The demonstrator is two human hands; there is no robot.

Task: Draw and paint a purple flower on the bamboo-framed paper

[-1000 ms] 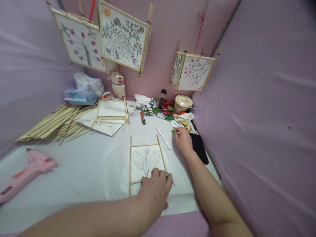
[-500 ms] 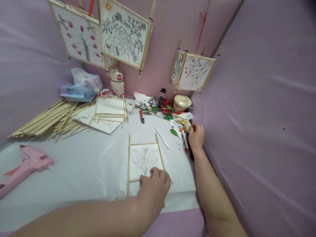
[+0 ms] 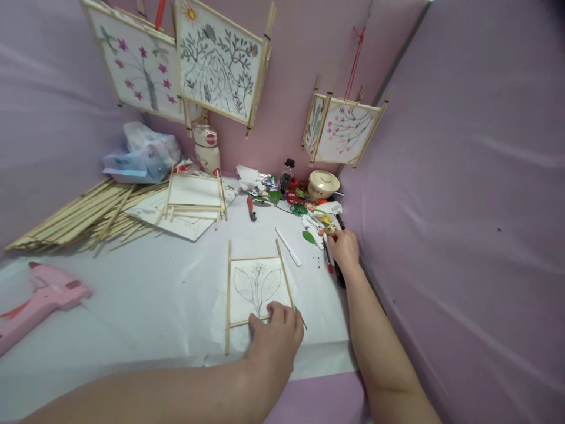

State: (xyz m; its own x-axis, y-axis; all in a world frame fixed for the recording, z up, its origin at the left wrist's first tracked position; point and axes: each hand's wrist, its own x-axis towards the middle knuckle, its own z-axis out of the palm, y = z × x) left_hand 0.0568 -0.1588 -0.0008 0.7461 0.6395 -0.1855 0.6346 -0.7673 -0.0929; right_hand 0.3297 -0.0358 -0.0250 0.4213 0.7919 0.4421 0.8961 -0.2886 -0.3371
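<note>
A small panel (image 3: 247, 303) of white paper in a wooden-stick frame lies on the table. It bears a pencil drawing of a flower with two big leaves. My left hand (image 3: 278, 341) grips its lower right corner, fingers bent over the bottom stick. A green leaf pokes out beside those fingers. At the table's right edge, my right hand (image 3: 346, 250) has its fingertips pinched together over a cluster of markers (image 3: 328, 259). Whatever sits between the fingertips is hidden. A white pen (image 3: 288, 246) lies between the panel and that cluster.
A pink glue gun (image 3: 48, 300) is on the left, with a pile of wooden sticks (image 3: 75, 218) behind it. Farther back stand a small stick frame (image 3: 196, 191), a white bottle (image 3: 207, 152) and a lidded bowl (image 3: 323, 184). Painted lanterns (image 3: 218, 65) hang above.
My right hand has shifted slightly left and down over the markers. The left hand keeps its hold on the framed drawing. The whole view has drifted a little.
</note>
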